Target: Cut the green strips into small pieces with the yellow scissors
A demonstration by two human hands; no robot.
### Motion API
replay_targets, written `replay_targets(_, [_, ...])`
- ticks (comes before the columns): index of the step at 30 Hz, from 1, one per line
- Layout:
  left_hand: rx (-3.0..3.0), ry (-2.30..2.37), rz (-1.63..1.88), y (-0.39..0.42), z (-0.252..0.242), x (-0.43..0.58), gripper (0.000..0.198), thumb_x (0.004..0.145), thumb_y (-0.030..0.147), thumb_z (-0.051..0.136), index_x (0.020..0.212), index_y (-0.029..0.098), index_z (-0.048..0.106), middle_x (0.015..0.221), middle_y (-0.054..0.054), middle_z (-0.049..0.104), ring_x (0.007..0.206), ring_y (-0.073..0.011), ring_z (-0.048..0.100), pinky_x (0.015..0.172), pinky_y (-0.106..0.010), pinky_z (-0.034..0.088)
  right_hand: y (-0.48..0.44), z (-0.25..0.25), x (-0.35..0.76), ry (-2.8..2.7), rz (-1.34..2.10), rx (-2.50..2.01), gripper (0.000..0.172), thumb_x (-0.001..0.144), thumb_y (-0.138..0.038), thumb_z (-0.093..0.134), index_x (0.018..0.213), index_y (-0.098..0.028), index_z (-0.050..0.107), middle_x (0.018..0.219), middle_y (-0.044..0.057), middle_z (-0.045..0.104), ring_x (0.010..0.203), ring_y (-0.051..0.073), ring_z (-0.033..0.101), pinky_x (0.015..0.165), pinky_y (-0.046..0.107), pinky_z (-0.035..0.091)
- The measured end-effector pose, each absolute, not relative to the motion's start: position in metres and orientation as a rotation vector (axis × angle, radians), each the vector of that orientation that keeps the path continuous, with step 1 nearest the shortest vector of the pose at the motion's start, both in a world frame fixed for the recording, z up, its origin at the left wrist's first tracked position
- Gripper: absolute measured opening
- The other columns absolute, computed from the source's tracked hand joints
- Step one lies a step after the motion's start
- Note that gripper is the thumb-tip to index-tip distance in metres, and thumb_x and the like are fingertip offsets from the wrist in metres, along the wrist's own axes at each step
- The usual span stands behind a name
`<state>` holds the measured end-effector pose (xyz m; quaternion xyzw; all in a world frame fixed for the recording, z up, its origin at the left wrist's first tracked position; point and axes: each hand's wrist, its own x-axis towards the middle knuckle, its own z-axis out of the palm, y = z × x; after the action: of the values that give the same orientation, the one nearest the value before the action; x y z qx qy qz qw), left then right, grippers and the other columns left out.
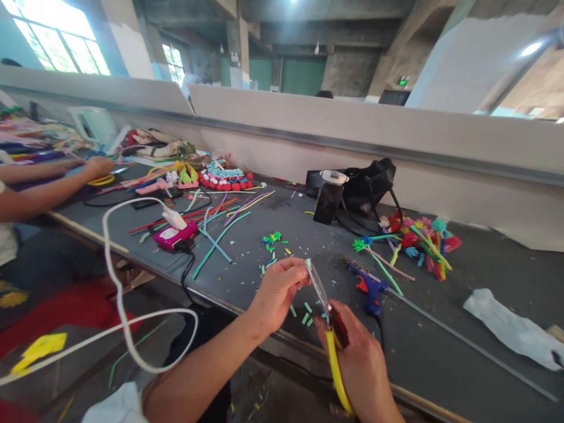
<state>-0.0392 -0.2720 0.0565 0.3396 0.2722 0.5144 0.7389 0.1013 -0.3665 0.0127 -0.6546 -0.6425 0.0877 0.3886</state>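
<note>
My left hand [282,288] is closed in a pinch on a small light green pipe cleaner piece [309,264], mostly hidden by the fingertips. In my right hand [359,358] is a pair of scissors [318,288] with yellow and dark red handles. Their blades point up and away, and the tips are at the pinched piece, close to my left fingers. Short green cut pieces [305,318] lie on the table just beyond my hands. A small green and blue bundle [271,238] rests farther back, among scraps.
A blue glue gun [370,286] lies right of the scissors, a long rod behind it. Colourful pipe cleaner flowers [423,241], a black bag [368,185] and a phone [328,202] are behind. Left are a magenta power adapter [175,236], a looping white cable [118,294] and another person's hands [99,167].
</note>
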Motion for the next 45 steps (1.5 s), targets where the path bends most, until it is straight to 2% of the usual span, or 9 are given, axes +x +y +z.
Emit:
replay_targets(17, [0.829, 0.660, 1.132, -0.271, 0.053, -0.039, 0.006, 0.065, 0.020, 0.072, 0.067, 0.015, 0.069, 0.067, -0.001, 0.062, 0.067, -0.0130, 0.054, 0.074, -0.030, 0.042, -0.371, 0.010, 0.103, -1.665, 0.203, -1.676, 0.036, 0.096, -0.048, 0.045, 0.093, -0.020, 0.068, 0.064, -0.003, 0.065, 0.051, 0.009, 0.058, 0.052, 0.015, 0.044])
replay_targets(23, [0.840, 0.679, 1.125, -0.270, 0.051, -0.039, 0.006, 0.065, 0.019, 0.072, 0.066, 0.015, 0.068, 0.064, 0.000, 0.061, 0.065, -0.0117, 0.052, 0.072, -0.029, 0.040, -0.374, 0.012, 0.103, -1.688, 0.271, -1.692, 0.033, 0.097, -0.047, 0.045, 0.090, -0.021, 0.065, 0.063, -0.004, 0.062, 0.050, 0.010, 0.055, 0.050, 0.015, 0.043])
replay_targets(28, [0.846, 0.677, 1.116, -0.269, 0.050, -0.040, 0.007, 0.064, 0.019, 0.072, 0.066, 0.015, 0.067, 0.063, 0.001, 0.059, 0.064, -0.0113, 0.050, 0.071, -0.028, 0.039, -0.375, 0.006, 0.105, -1.690, 0.347, -1.676, 0.028, 0.097, -0.043, 0.046, 0.095, -0.022, 0.064, 0.070, -0.002, 0.066, 0.054, 0.011, 0.058, 0.055, 0.016, 0.045])
replay_targets(35, [0.875, 0.709, 1.097, -0.268, 0.051, -0.040, 0.009, 0.062, 0.021, 0.072, 0.064, 0.015, 0.066, 0.062, 0.001, 0.058, 0.063, -0.0114, 0.050, 0.069, -0.027, 0.039, -0.373, 0.004, 0.105, -1.645, 0.301, -1.695, 0.031, 0.095, -0.047, 0.049, 0.088, -0.020, 0.063, 0.062, -0.003, 0.060, 0.051, 0.011, 0.053, 0.050, 0.017, 0.043])
replay_targets(40, [1.081, 0.807, 0.852, -0.270, 0.044, -0.038, 0.008, 0.059, 0.021, 0.068, 0.064, 0.015, 0.067, 0.056, 0.003, 0.056, 0.056, -0.0096, 0.044, 0.060, -0.025, 0.034, -0.364, 0.014, 0.111, -1.472, 0.242, -1.609, 0.033, 0.090, -0.050, 0.057, 0.094, -0.018, 0.066, 0.070, 0.000, 0.066, 0.055, 0.012, 0.060, 0.053, 0.019, 0.048])
replay_targets(45, [1.551, 0.890, 0.603, -0.283, 0.044, -0.034, 0.005, 0.062, 0.022, 0.065, 0.065, 0.017, 0.064, 0.056, 0.004, 0.053, 0.054, -0.0119, 0.044, 0.055, -0.025, 0.032, -0.362, 0.019, 0.113, -1.279, 0.452, -1.588, 0.041, 0.085, -0.051, 0.063, 0.106, -0.016, 0.067, 0.063, -0.002, 0.063, 0.040, 0.011, 0.052, 0.043, 0.022, 0.045])
